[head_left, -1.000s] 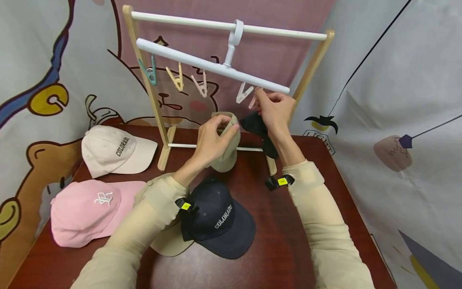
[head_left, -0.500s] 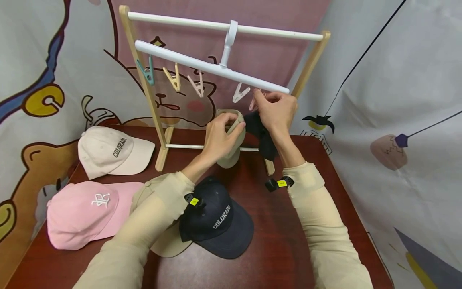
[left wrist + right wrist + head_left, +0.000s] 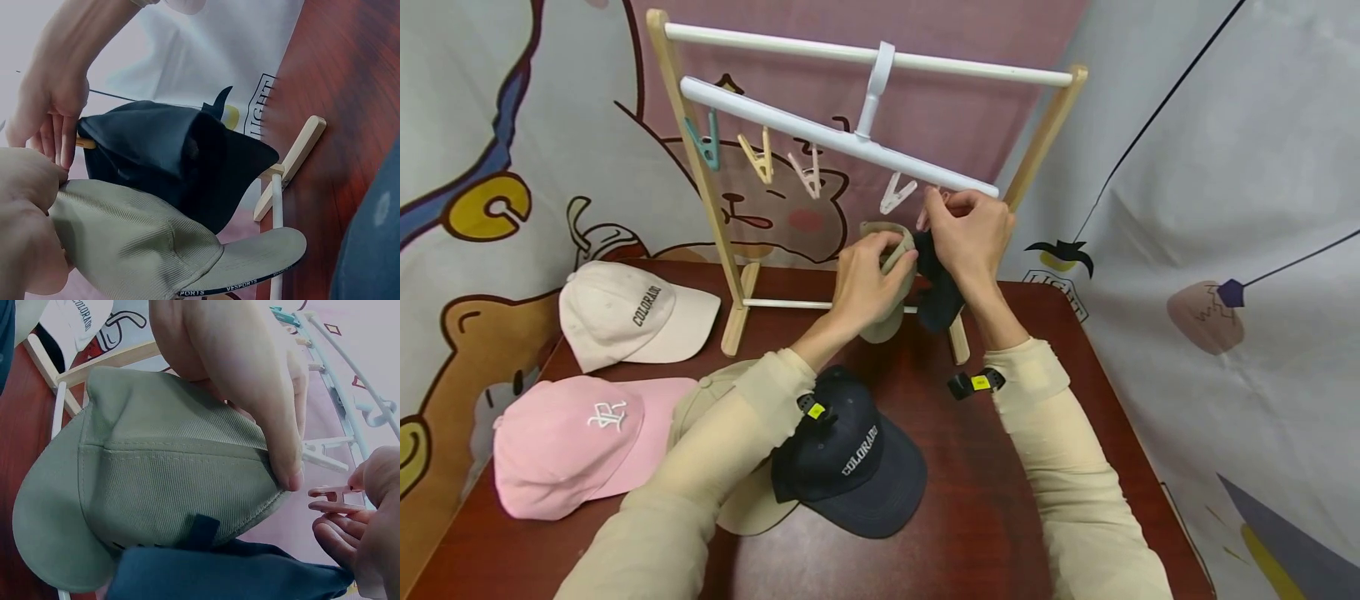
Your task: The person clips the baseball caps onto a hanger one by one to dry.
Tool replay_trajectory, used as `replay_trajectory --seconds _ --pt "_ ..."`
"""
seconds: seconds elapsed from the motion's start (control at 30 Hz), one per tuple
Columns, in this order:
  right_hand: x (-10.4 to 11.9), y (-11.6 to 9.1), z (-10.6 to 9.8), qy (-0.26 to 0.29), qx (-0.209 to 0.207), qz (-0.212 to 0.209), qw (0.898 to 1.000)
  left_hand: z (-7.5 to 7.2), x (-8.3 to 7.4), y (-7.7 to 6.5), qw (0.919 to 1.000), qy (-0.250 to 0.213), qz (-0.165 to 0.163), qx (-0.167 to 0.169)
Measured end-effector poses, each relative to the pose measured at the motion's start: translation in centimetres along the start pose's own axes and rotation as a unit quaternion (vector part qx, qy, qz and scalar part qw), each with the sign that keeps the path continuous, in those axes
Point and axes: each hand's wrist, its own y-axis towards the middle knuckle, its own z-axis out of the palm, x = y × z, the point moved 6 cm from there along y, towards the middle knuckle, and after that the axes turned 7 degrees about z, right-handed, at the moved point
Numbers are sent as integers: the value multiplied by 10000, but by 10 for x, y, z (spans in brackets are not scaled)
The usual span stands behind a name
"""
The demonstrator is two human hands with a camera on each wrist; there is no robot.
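My left hand (image 3: 872, 279) grips an olive-green baseball cap (image 3: 181, 462) by its back edge, thumb and fingers pinching the fabric, with the brim hanging down. To the right, my right hand (image 3: 973, 237) pinches a pink clothespin (image 3: 337, 499) on the white hanger (image 3: 820, 133); its jaws face the edge of the olive cap, a small gap apart. A dark cap (image 3: 150, 150) hangs close beside the olive one, partly behind my right hand in the head view, with an orange clip (image 3: 86, 143) at its top edge. A white clothespin (image 3: 897, 194) hangs just left of the pink one.
Teal (image 3: 706, 143), yellow (image 3: 758, 158) and pale pink clips hang further left. The hanger tilts down rightward on a wooden rack (image 3: 696, 158). On the table (image 3: 985, 517) lie a cream cap (image 3: 625, 308), a pink cap (image 3: 572, 442), a navy cap (image 3: 850, 458) and a beige cap (image 3: 756, 504).
My left hand has carried the olive cap rightward, nearer to the pink clothespin and against the dark cap. My right hand has stayed at the clothespin, nearly still.
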Motion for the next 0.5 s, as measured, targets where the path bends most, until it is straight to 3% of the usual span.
replay_trajectory --seconds 0.5 --pt "0 0 4 210 232 -442 9985 12 -2 6 9999 122 -65 3"
